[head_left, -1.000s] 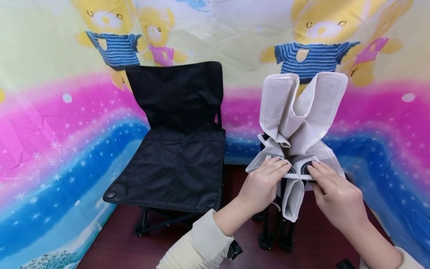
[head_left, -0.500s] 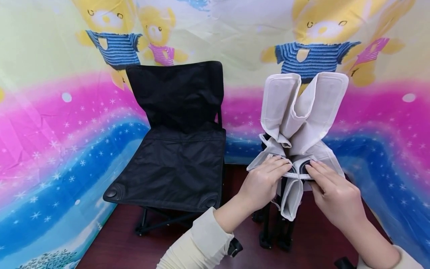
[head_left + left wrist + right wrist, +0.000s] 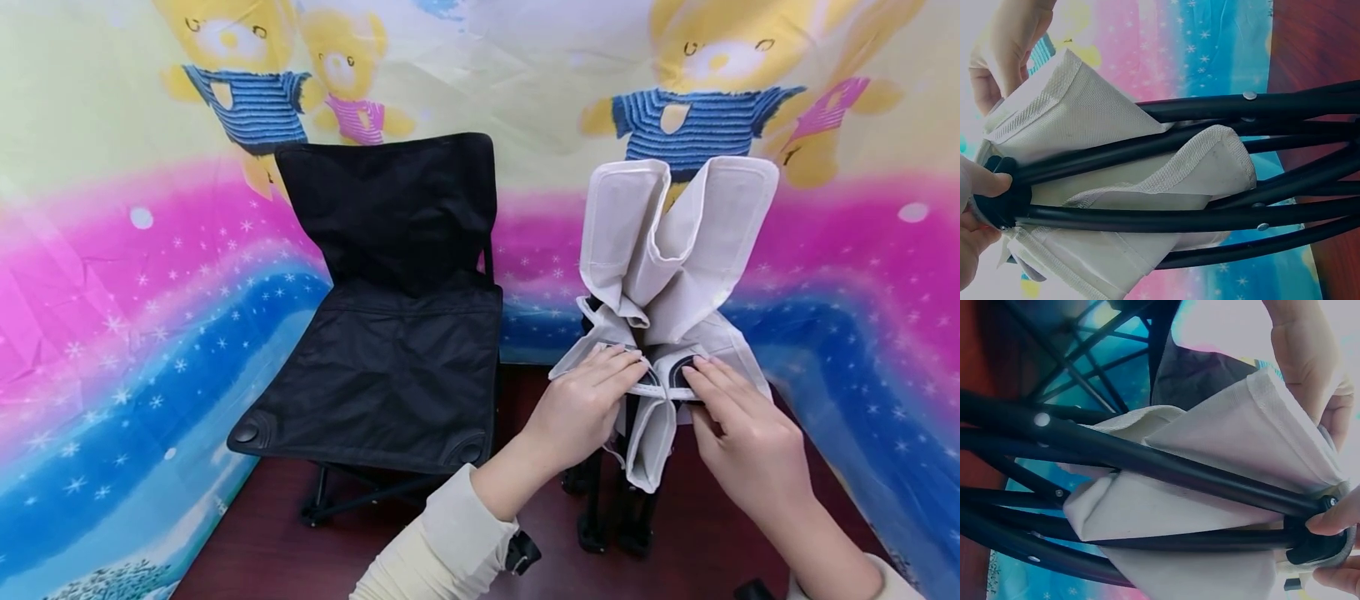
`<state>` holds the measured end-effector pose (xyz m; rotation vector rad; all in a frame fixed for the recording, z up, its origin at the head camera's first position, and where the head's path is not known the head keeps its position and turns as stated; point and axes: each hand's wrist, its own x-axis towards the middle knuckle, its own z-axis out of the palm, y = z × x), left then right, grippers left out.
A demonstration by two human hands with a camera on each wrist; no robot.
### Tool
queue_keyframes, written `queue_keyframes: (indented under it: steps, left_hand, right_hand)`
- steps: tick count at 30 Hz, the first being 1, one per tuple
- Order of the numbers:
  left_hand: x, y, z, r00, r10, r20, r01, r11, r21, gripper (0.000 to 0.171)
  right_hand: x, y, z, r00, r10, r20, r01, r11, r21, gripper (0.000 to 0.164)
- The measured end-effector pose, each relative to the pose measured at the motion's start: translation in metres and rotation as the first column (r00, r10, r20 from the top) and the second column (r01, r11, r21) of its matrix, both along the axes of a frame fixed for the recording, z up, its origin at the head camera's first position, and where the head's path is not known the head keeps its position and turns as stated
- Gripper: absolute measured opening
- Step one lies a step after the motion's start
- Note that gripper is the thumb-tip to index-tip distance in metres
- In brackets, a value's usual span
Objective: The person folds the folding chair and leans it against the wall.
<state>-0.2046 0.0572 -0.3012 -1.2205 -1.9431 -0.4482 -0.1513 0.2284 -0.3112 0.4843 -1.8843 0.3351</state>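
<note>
A folded camping chair with off-white fabric [image 3: 723, 242] stands bunched up at the right in the head view. My left hand [image 3: 581, 408] grips the left front corner of its seat. In the left wrist view, that thumb presses a black plastic joint [image 3: 1015, 203] where two tubes meet. The seat's right front corner is held by my right hand [image 3: 753, 446], fingers on top of the cloth. Its thumb lies against another black joint [image 3: 1310, 544] in the right wrist view. Black frame tubes [image 3: 1210, 219] run close together below the fabric.
Left of the folded chair stands an unfolded black chair [image 3: 397, 375]. Both are on a dark red tabletop [image 3: 720, 533]. A printed backdrop [image 3: 540, 100] with bears rises behind and along the sides. A black piece [image 3: 522, 552] shows by the left cuff.
The head view has shifted slightly. Both hands keep their hold on the seat corners, and the chair stays folded with almost no movement.
</note>
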Motion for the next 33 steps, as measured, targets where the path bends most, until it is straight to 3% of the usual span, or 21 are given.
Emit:
queue_keyframes:
  steps: [16,23,33]
  left_hand:
    - [-0.008,-0.005,-0.003,0.995,-0.097,0.038,0.097,0.995,0.019,0.035]
    - [-0.01,-0.006,-0.004,0.994,-0.105,0.044,0.103,0.994,0.046,0.037]
    - [-0.007,-0.013,-0.014,0.992,-0.11,0.068,0.101,0.987,0.126,0.038]
  right_hand:
    - [0.001,0.008,-0.002,0.995,0.097,0.022,-0.096,0.995,-0.035,0.047]
    - [0.003,0.008,-0.002,0.98,0.19,-0.052,-0.194,0.977,-0.087,0.041]
    - [0.008,0.008,-0.006,0.979,0.186,-0.083,-0.196,0.972,-0.13,0.042]
